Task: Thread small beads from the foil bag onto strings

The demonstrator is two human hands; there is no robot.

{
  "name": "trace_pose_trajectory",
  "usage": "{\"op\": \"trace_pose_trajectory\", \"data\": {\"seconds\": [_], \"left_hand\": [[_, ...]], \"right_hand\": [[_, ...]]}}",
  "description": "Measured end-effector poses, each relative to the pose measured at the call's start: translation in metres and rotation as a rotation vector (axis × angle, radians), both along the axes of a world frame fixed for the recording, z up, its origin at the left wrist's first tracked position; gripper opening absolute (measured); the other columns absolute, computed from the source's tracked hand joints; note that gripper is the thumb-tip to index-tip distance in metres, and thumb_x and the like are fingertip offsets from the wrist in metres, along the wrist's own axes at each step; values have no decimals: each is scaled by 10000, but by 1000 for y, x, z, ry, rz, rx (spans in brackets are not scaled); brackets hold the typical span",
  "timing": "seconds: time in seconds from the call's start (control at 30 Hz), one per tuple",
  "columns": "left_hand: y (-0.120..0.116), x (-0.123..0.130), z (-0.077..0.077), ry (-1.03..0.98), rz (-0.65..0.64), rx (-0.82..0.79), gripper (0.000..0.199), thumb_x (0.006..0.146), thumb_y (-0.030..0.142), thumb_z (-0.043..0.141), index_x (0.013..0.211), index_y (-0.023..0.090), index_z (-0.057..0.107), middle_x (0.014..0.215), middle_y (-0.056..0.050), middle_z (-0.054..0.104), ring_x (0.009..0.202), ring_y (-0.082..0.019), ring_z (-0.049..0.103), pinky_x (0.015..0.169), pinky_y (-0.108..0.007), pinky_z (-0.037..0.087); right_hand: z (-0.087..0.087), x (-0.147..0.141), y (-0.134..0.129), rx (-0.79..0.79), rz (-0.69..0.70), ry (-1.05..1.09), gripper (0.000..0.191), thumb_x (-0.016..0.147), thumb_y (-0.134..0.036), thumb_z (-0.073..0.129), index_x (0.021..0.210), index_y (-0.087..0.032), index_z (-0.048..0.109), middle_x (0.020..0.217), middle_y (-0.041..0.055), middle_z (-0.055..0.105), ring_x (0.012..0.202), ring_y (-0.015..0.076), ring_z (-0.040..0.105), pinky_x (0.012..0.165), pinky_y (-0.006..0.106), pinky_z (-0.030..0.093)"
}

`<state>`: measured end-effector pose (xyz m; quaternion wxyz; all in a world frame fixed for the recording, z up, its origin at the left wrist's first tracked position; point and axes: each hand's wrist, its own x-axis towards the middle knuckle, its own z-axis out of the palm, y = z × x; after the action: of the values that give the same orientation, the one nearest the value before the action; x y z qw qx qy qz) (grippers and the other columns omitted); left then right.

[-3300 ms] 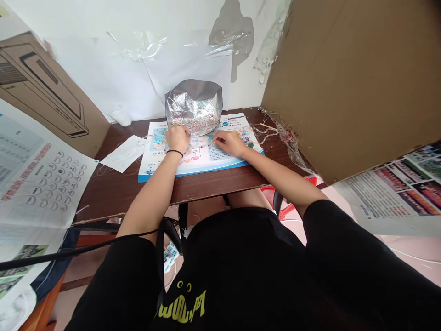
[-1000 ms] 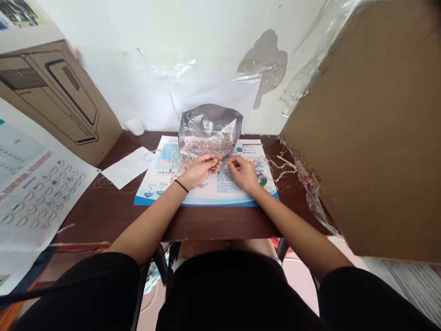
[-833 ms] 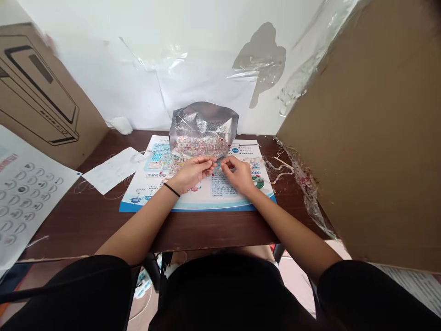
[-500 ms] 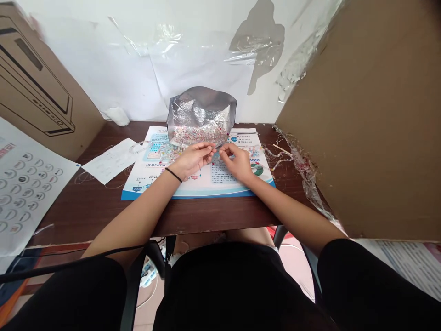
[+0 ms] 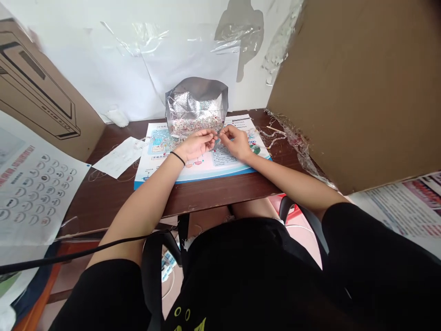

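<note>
My left hand (image 5: pixel 198 145) is palm up over the printed sheet, its thumb and fingertips pinched together. Close by on the right, my right hand (image 5: pixel 235 141) also pinches, its fingertips almost meeting those of the left. Whatever lies between the fingertips is too small to make out. Just behind both hands stands an open silvery bag (image 5: pixel 196 108), with many small mixed beads (image 5: pixel 198 125) in its lower part. Under the hands lies the printed sheet (image 5: pixel 220 169) with a blue edge. Strung beads (image 5: pixel 275 138) lie to the right of it.
A white paper slip (image 5: pixel 119 157) and thin clear thread lie on the dark table (image 5: pixel 206 195) at left. Cardboard walls (image 5: pixel 354 92) rise on both sides. Crumpled clear plastic (image 5: pixel 303 151) runs along the right one. A black cable (image 5: pixel 79 253) crosses at lower left.
The camera view has shifted and tilted, so the table sits a little higher in the picture. Both hands keep their pinched pose close together in front of the bag.
</note>
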<state>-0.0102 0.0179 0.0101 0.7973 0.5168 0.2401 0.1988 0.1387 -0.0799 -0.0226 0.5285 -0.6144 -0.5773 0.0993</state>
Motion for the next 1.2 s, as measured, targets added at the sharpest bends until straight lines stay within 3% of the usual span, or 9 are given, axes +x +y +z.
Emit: {"op": "trace_pose_trajectory", "data": {"seconds": [0.27, 0.53, 0.77, 1.2], "left_hand": [[3, 1, -3, -29, 65, -48, 180, 914, 16, 589, 862, 126, 721, 786, -43, 707, 677, -63, 605, 756, -233, 522], [0, 4, -8, -7, 88, 7, 163, 908, 3, 606, 916, 118, 721, 806, -32, 726, 684, -46, 635, 760, -201, 534], [-5, 4, -8, -5, 107, 71, 121, 888, 22, 660, 902, 132, 709, 832, -26, 729, 834, -71, 690, 914, -235, 545], [-10, 5, -3, 19, 131, 99, 146, 897, 16, 645, 820, 131, 691, 770, 1, 677, 714, -46, 622, 780, -193, 517]], "right_hand": [[9, -6, -8, 5, -30, -20, 115, 930, -302, 530, 873, -223, 591, 783, 6, 660, 743, 160, 607, 800, 337, 491], [5, -4, -10, 61, -64, -71, 107, 914, -273, 536, 825, -233, 581, 731, -13, 636, 721, 155, 592, 778, 331, 480], [3, -5, -9, 93, -49, -79, 176, 924, -351, 557, 796, -230, 572, 725, -4, 639, 696, 152, 579, 743, 323, 480], [-3, -3, -4, 41, -56, -124, 207, 956, -358, 537, 870, -211, 655, 731, 8, 643, 720, 165, 589, 758, 330, 485]]}}
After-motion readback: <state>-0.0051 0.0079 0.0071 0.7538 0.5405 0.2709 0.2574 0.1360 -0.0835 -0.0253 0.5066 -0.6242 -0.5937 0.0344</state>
